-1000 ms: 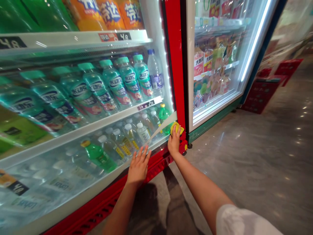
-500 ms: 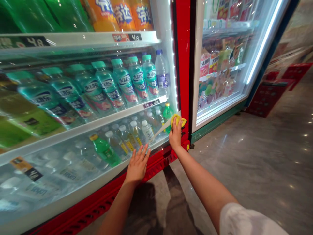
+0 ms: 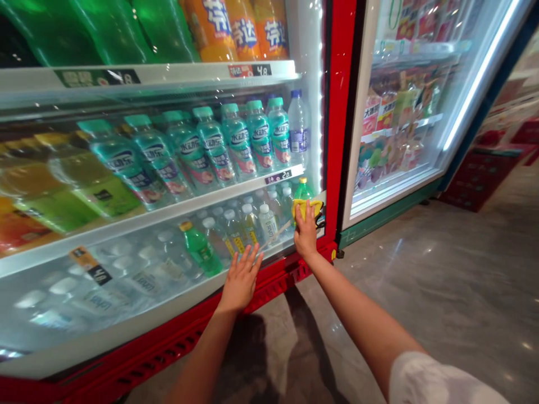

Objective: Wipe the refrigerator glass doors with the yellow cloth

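My right hand [image 3: 306,238] presses a yellow cloth [image 3: 310,207] against the lower right corner of the glass door on a red drinks fridge [image 3: 340,112]. Its fingers lie over the cloth, close to the red frame. To the left, my left hand [image 3: 240,283] rests with fingers spread at the door's bottom edge and holds nothing. Behind the glass near my hands stand clear water bottles [image 3: 268,223] and a green bottle [image 3: 201,249]. A second green bottle [image 3: 303,189] is partly covered by the cloth.
Higher shelves hold turquoise-capped bottles [image 3: 259,134] and orange soda bottles [image 3: 272,33]. A second lit fridge [image 3: 347,216] stands to the right, with red boxes [image 3: 475,177] beyond it. Shiny grey floor [image 3: 404,280] stretches below and to the right.
The view has turned left, so the fridge sits farther right in the picture. Relative to the door, my right hand and the cloth have shifted left from the frame. My left hand stays spread.
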The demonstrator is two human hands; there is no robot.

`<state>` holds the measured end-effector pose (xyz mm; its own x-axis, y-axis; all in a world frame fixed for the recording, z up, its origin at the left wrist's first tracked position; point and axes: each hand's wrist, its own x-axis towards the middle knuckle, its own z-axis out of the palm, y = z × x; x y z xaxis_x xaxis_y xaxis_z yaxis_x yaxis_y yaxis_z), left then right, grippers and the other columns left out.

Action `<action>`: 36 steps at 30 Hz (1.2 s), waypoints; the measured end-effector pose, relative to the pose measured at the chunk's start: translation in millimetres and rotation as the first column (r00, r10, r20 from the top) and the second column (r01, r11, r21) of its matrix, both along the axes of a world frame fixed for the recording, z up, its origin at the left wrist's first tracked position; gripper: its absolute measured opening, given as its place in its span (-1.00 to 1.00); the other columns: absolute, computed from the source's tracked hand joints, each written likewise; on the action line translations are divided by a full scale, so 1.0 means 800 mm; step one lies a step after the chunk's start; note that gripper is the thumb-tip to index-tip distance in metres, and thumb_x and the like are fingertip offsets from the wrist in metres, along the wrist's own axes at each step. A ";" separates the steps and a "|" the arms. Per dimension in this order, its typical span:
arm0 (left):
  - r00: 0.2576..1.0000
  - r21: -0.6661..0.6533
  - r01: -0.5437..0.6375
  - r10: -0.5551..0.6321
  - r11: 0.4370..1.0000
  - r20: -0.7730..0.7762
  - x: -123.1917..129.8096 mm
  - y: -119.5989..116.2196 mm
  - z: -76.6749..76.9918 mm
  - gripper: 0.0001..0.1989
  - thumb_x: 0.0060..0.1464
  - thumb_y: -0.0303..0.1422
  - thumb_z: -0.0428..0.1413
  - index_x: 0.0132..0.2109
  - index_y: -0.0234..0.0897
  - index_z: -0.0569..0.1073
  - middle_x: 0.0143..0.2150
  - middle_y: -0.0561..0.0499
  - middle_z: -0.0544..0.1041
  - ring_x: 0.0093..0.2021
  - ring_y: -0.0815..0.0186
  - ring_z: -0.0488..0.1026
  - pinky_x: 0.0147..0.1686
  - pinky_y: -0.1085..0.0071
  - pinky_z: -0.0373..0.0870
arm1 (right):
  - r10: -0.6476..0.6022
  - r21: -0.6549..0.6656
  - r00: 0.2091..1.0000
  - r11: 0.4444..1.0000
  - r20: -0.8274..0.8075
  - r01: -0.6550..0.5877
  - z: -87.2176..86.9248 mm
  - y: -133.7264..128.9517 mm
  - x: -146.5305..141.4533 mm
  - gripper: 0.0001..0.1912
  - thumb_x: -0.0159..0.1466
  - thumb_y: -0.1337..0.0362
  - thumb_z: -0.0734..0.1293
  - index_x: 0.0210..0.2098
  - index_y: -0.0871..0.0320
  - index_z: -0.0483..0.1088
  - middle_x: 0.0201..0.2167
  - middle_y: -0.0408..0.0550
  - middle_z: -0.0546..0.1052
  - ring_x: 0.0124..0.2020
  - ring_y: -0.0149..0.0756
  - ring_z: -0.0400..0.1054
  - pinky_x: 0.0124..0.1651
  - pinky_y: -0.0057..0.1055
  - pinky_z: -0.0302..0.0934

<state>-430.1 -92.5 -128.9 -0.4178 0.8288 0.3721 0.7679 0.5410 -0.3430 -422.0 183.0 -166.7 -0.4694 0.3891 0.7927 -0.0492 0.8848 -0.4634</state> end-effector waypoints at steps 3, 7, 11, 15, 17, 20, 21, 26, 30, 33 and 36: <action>1.000 0.005 -0.005 0.005 1.000 -0.007 0.000 -0.009 0.002 -0.36 0.23 -0.46 0.04 0.44 -0.21 0.24 0.52 -0.06 0.10 0.52 0.10 0.03 0.50 0.01 -0.09 | 0.151 0.194 0.987 0.968 0.053 -0.159 -0.008 -0.027 0.003 -0.06 0.19 0.62 0.19 0.48 -0.12 0.05 0.57 -0.17 -0.16 0.57 0.00 -0.50 0.48 0.20 -0.06; 1.000 0.016 -0.006 0.007 1.000 -0.008 0.001 -0.020 0.001 -0.34 0.20 -0.50 0.03 0.44 -0.23 0.23 0.52 -0.06 0.10 0.53 0.12 -0.01 0.51 0.02 -0.15 | 0.269 0.352 0.946 0.881 0.180 -0.317 -0.036 -0.018 0.023 -0.16 0.23 0.63 0.21 0.35 -0.25 0.27 0.51 -0.30 0.10 0.56 -0.15 -0.25 0.50 0.04 -0.01; 1.000 0.015 0.003 -0.003 1.000 0.000 0.000 -0.037 0.001 -0.30 0.18 -0.53 0.03 0.45 -0.23 0.20 0.53 -0.05 0.08 0.54 0.14 -0.06 0.51 0.02 -0.20 | 0.159 0.226 0.981 0.957 0.107 -0.180 -0.028 -0.009 0.022 -0.08 0.13 0.67 0.17 0.40 -0.11 0.21 0.56 -0.18 -0.11 0.57 -0.03 -0.41 0.48 0.14 -0.01; 1.000 0.037 -0.026 0.027 0.999 -0.008 -0.004 -0.061 0.004 -0.29 0.18 -0.52 0.03 0.46 -0.21 0.18 0.54 -0.05 0.03 0.55 0.13 -0.11 0.52 0.01 -0.25 | 0.089 0.188 0.994 0.977 0.059 -0.098 -0.006 -0.055 0.001 -0.04 0.15 0.64 0.18 0.48 -0.04 0.05 0.57 -0.11 -0.30 0.55 0.06 -0.60 0.48 0.26 -0.11; 0.999 0.045 -0.041 0.042 0.998 -0.012 -0.005 -0.071 0.003 -0.28 0.19 -0.51 0.03 0.47 -0.20 0.16 0.55 -0.05 0.02 0.56 0.13 -0.13 0.52 0.00 -0.27 | 0.122 0.287 0.989 0.947 0.090 -0.143 -0.008 -0.080 -0.002 -0.08 0.20 0.62 0.20 0.47 -0.10 0.07 0.57 -0.13 -0.24 0.56 0.05 -0.57 0.48 0.25 -0.11; 0.999 0.050 -0.046 0.046 0.998 -0.011 -0.005 -0.084 -0.001 -0.25 0.19 -0.50 0.03 0.49 -0.17 0.11 0.54 -0.06 0.03 0.56 0.12 -0.12 0.51 -0.02 -0.26 | 0.215 0.457 0.961 0.846 0.176 -0.273 -0.024 -0.091 0.010 -0.19 0.29 0.58 0.25 0.41 -0.24 0.17 0.53 -0.24 0.04 0.57 -0.09 -0.34 0.51 0.12 -0.09; 0.999 0.050 -0.047 0.048 0.998 -0.007 -0.005 -0.088 -0.003 -0.25 0.19 -0.50 0.03 0.50 -0.16 0.10 0.54 -0.06 0.03 0.56 0.12 -0.12 0.51 -0.02 -0.25 | 0.240 0.490 0.949 0.814 0.206 -0.312 -0.029 -0.087 0.017 -0.22 0.32 0.56 0.26 0.38 -0.28 0.20 0.50 -0.27 0.13 0.56 -0.16 -0.25 0.51 0.06 -0.08; 0.998 0.043 -0.062 0.061 0.997 0.018 -0.004 -0.106 -0.003 -0.25 0.19 -0.51 0.02 0.49 -0.15 0.11 0.54 -0.06 0.04 0.55 0.11 -0.07 0.51 -0.03 -0.25 | 0.271 0.511 0.920 0.769 0.282 -0.383 -0.027 -0.058 0.029 -0.29 0.36 0.52 0.26 0.35 -0.32 0.24 0.44 -0.30 0.24 0.53 -0.27 -0.09 0.53 -0.04 -0.12; 0.996 0.048 -0.086 0.085 0.995 0.021 -0.002 -0.126 0.003 -0.23 0.16 -0.52 0.03 0.49 -0.14 0.12 0.55 -0.07 0.03 0.55 0.11 -0.08 0.51 -0.02 -0.26 | 0.201 0.444 0.968 0.861 0.148 -0.247 -0.011 -0.094 0.006 -0.25 0.34 0.55 0.24 0.38 -0.25 0.22 0.51 -0.21 0.10 0.57 -0.12 -0.33 0.53 0.16 -0.23; 0.995 0.048 -0.100 0.100 0.994 0.017 -0.002 -0.142 0.004 -0.23 0.15 -0.51 0.05 0.49 -0.13 0.13 0.55 -0.07 0.02 0.56 0.11 -0.10 0.50 -0.03 -0.27 | 0.173 0.433 0.982 0.881 0.076 -0.189 -0.010 -0.136 -0.003 -0.25 0.33 0.55 0.25 0.39 -0.22 0.22 0.52 -0.19 0.08 0.57 -0.07 -0.41 0.52 0.22 -0.24; 0.994 0.047 -0.107 0.106 0.993 0.018 -0.002 -0.154 0.000 -0.22 0.16 -0.50 0.06 0.49 -0.11 0.11 0.55 -0.06 0.02 0.55 0.09 -0.10 0.50 -0.03 -0.26 | 0.248 0.520 0.959 0.806 0.138 -0.283 -0.017 -0.146 0.006 -0.28 0.36 0.50 0.28 0.39 -0.24 0.20 0.48 -0.22 0.17 0.56 -0.13 -0.24 0.54 0.12 -0.23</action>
<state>-431.8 -215.8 -129.3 -0.5086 0.7609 0.4030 0.7100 0.6354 -0.3038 -417.1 66.4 -180.5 -0.5466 -0.2288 0.8055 -0.3056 0.9501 0.0625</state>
